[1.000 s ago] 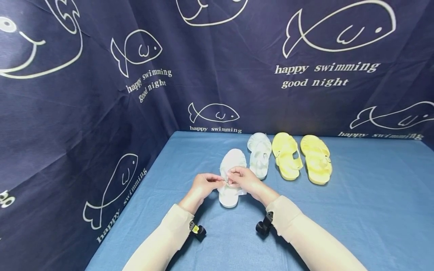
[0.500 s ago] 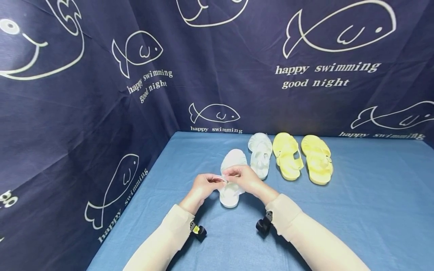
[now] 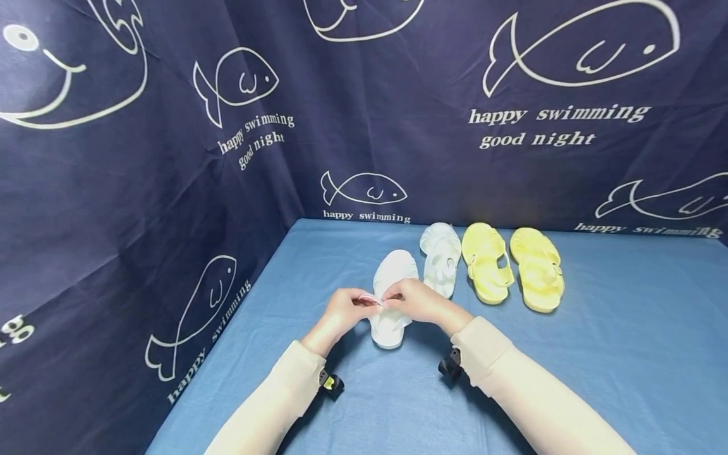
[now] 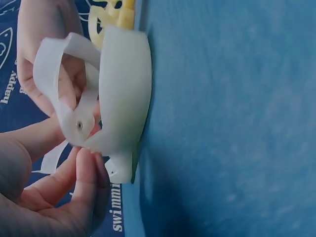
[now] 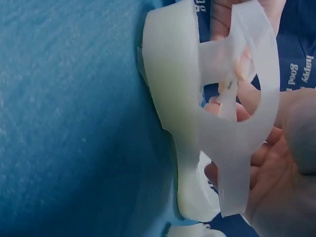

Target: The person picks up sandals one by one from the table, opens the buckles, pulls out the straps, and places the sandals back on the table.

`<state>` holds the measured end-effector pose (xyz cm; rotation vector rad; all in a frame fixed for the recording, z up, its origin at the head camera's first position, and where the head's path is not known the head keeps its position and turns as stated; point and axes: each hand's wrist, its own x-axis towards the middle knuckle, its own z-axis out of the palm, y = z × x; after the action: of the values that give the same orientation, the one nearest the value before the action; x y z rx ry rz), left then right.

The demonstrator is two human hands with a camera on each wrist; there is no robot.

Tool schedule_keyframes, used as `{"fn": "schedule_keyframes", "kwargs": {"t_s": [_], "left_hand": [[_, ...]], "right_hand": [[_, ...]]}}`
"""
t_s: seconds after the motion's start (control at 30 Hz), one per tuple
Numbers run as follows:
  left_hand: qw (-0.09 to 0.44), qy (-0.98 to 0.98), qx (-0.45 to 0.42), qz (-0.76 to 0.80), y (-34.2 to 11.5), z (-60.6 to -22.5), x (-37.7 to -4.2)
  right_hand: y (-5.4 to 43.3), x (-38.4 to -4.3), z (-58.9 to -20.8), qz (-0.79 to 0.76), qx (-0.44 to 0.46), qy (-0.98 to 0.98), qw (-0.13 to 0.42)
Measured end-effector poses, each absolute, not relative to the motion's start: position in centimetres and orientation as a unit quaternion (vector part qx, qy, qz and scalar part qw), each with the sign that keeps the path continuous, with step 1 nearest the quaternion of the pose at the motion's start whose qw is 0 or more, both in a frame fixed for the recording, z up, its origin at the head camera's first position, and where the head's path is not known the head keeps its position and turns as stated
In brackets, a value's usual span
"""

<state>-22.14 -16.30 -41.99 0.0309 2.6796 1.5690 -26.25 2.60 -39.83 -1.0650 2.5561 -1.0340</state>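
Note:
A white sandal [image 3: 395, 268] lies on the blue cloth with its toe pointing away from me. Over its middle, my left hand [image 3: 340, 311] pinches part of a strap between thumb and fingers, and my right hand [image 3: 421, 300] pinches the strap from the other side, their fingertips almost meeting. In the left wrist view, the looped strap [image 4: 47, 69] has a small metal-rimmed hole beside the thumb. The right wrist view shows the sole [image 5: 173, 64] side-on and a loose strap end [image 5: 234, 187] hanging near the heel. Fingers partly hide the joint.
A second white sandal [image 3: 440, 243] stands just right of the held one. Further right is a yellow pair, a left sandal [image 3: 486, 294] and a right sandal [image 3: 537, 297]. A dark blue fish-print curtain [image 3: 364, 126] rises behind the blue cloth [image 3: 625, 354].
A pale strap piece has come into view between the left thumb and fingers. The right fingertips shifted slightly on the strap. The head view moved slightly; the sandals stayed put.

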Motion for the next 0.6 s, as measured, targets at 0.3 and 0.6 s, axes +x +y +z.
{"fn": "schedule_keyframes", "kwargs": {"t_s": [0.3,0.6], "left_hand": [[-0.04,0.904,0.044,0.424,-16.0,-41.7,-22.0],[-0.053,0.905,0.065,0.417,-15.9,-41.4,-22.0]], "right_hand": [[3.5,-26.8,-40.6,-0.401,-0.362,0.835,0.11],[3.8,-26.7,-41.2,-0.442,-0.345,0.823,0.092]]}}
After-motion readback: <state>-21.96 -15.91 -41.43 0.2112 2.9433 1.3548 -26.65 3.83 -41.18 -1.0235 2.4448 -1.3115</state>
